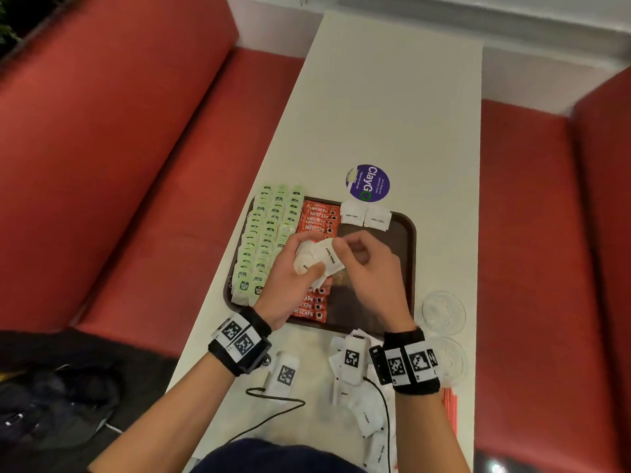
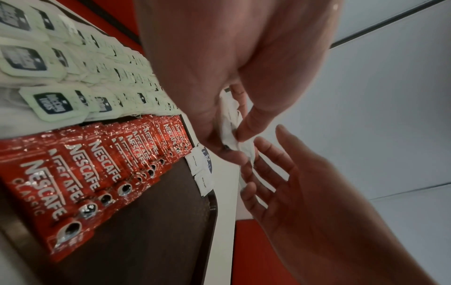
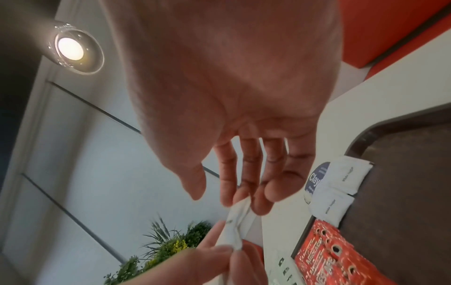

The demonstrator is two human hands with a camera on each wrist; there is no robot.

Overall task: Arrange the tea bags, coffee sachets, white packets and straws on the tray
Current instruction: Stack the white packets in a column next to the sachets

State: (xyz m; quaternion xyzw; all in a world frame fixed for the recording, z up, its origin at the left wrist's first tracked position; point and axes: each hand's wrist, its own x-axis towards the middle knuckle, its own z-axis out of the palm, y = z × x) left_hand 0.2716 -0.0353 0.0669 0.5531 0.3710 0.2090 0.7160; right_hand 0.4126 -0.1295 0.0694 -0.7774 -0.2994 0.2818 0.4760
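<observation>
The left hand [image 1: 290, 278] was held above the middle of the tray [image 1: 404, 233], its fingers [image 2: 253, 117] curled round a small bundle of white packets [image 1: 316, 261], thumb pressed against the bundle's near side. The right hand [image 1: 370, 268] met it from the other side. Its fingers [image 3: 258, 196] were only slightly bent and spread apart, with the tips touching the top packet of the bundle; whether they pinched it or merely touched it could not be told.

The packets were soft white paper pillows with small dark print, creased where gripped. Two more white packets [image 1: 365, 216] lay flat, side by side and touching, over the far rim of the tray. The tray was dark brown, rectangular, with rounded corners and a raised lip. Pale green tea bags [image 1: 269, 240] filled its left side in overlapping columns, some overhanging the left rim. Glossy red foil coffee sachets [image 1: 319, 216] lay shingled in one column just beside them.

The right half of the tray showed bare brown surface. On the white worktop [image 1: 392, 97], loose white packets [image 1: 367, 414] lay scattered near the front edge, thin red straws [image 1: 450, 404] lay at the right edge, and two clear plastic lids [image 1: 444, 312] sat just right of the tray. A round purple sticker [image 1: 368, 183] lay beyond the tray's far rim.
</observation>
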